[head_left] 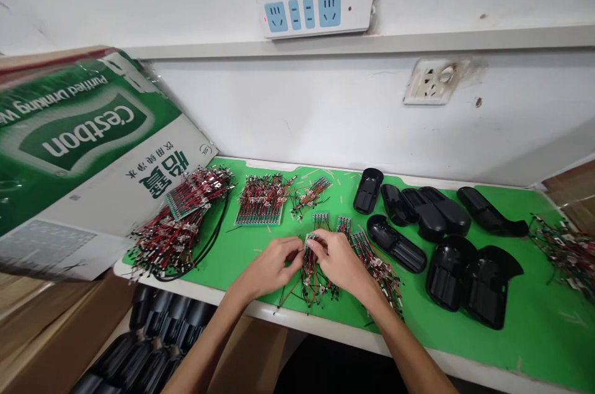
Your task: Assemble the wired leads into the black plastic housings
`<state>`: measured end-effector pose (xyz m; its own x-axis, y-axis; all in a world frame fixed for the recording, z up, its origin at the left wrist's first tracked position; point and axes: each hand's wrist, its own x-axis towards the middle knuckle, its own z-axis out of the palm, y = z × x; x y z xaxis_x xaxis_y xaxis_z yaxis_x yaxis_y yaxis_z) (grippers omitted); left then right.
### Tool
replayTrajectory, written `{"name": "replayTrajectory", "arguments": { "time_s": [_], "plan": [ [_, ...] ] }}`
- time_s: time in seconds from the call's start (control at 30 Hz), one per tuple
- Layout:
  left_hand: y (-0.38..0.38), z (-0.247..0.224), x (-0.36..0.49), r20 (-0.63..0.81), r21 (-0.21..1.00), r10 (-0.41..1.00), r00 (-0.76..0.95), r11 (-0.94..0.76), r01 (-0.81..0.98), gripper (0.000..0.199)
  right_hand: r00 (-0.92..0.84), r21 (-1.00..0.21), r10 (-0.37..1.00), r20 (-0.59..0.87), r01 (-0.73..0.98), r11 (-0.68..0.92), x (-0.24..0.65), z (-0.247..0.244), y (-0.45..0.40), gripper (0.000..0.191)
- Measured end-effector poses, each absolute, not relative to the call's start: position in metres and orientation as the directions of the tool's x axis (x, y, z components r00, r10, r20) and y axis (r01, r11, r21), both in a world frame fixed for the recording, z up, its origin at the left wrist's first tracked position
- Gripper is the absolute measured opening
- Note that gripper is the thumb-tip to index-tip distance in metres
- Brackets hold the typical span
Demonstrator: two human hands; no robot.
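My left hand [272, 267] and my right hand [337, 261] meet over a green mat [534, 326], their fingertips pinching a small wired circuit board [310, 241] between them. Below my hands hangs a tangle of red and black wires [312, 279]. Other wired boards lie in rows and heaps [263, 201] beyond my hands, and another bundle [375, 267] lies close to my right hand. Further right sit several black plastic housing shells [449, 273], apart from both hands.
A large wired bundle [179, 230] lies at the mat's left end, against a tilted Cestbon carton [88, 140]. More wires [564, 254] sit at the far right. Black parts [153, 332] lie below the bench edge. A white wall with a power strip [316, 10] stands behind.
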<state>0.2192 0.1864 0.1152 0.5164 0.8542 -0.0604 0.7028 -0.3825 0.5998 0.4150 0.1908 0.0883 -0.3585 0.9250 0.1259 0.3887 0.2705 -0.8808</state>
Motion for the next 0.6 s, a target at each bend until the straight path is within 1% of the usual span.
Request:
{"name": "replayTrajectory", "arguments": {
  "time_s": [0.07, 0.17, 0.3, 0.4, 0.5, 0.6],
  "plan": [
    [0.187, 0.116, 0.219, -0.044, 0.604, 0.860, 0.508, -0.382, 0.700, 0.028, -0.347, -0.896, 0.931, 0.114, 0.370, 0.248, 0.415, 0.090, 0.190, 0.019],
    [0.188, 0.118, 0.220, -0.009, 0.633, 0.873, 0.487, -0.372, 0.679, 0.031, -0.347, -0.942, 0.934, 0.086, 0.276, 0.189, 0.415, 0.092, 0.190, 0.015],
    [0.186, 0.119, 0.222, 0.008, 0.660, 0.892, 0.453, -0.345, 0.668, 0.027, -0.341, -0.968, 0.938, 0.056, 0.211, 0.134, 0.415, 0.090, 0.191, 0.013],
    [0.184, 0.116, 0.222, 0.027, 0.662, 0.897, 0.441, -0.347, 0.665, 0.027, -0.310, -0.970, 0.949, 0.055, 0.209, 0.125, 0.412, 0.087, 0.189, 0.014],
    [0.183, 0.114, 0.222, 0.037, 0.679, 0.895, 0.445, -0.349, 0.646, 0.031, -0.252, -0.957, 0.964, 0.090, 0.245, 0.153, 0.407, 0.084, 0.186, 0.015],
    [0.181, 0.111, 0.224, 0.043, 0.682, 0.906, 0.421, -0.335, 0.651, 0.032, -0.212, -0.941, 0.969, 0.124, 0.284, 0.183, 0.405, 0.083, 0.183, 0.013]
  ]
}}
